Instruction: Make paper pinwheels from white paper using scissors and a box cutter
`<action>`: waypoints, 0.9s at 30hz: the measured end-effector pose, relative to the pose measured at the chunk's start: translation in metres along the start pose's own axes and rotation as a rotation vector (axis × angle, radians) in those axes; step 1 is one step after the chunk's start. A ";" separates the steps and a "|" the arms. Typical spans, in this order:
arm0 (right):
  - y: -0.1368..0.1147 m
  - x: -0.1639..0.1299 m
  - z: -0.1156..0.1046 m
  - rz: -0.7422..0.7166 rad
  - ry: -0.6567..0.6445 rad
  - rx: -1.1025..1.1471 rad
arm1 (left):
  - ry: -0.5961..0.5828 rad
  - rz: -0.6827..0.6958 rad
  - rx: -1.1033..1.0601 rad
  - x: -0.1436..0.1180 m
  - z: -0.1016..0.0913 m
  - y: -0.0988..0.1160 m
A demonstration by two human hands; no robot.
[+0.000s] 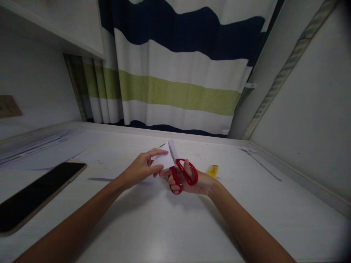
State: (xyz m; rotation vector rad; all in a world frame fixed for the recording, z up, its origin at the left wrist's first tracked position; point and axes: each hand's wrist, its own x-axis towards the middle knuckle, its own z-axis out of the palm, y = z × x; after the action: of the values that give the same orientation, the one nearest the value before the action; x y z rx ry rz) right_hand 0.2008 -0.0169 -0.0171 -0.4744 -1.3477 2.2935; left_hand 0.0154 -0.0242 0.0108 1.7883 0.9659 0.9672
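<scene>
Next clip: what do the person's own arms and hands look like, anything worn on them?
Both forearms are bare as far as the frame shows, with no sleeves in view. The left hand and right hand are bare too: no gloves, and no watch, bracelet or ring that I can make out in the dim light.

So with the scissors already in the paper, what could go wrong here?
The left hand pinches the small white paper right beside the blades of the red scissors in the right hand, so fingertips could get nicked. Held in mid-air, the paper may also bend and the cut wander.
</scene>
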 end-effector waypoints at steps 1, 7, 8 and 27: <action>0.000 0.000 0.000 -0.002 0.003 -0.003 | 0.002 -0.002 0.002 0.000 0.000 0.000; 0.000 0.001 0.002 -0.021 0.026 -0.027 | 0.004 -0.036 0.000 0.000 0.000 0.000; 0.000 0.001 0.002 -0.024 0.026 -0.029 | 0.000 -0.038 -0.002 0.000 -0.001 0.000; 0.007 0.008 0.003 -0.126 0.149 -0.207 | 0.010 -0.073 0.023 0.000 -0.001 0.001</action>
State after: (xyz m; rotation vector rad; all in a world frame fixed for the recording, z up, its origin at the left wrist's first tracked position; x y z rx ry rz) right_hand 0.1911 -0.0183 -0.0222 -0.5964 -1.5015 1.9867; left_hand 0.0144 -0.0237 0.0122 1.7565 1.0456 0.9235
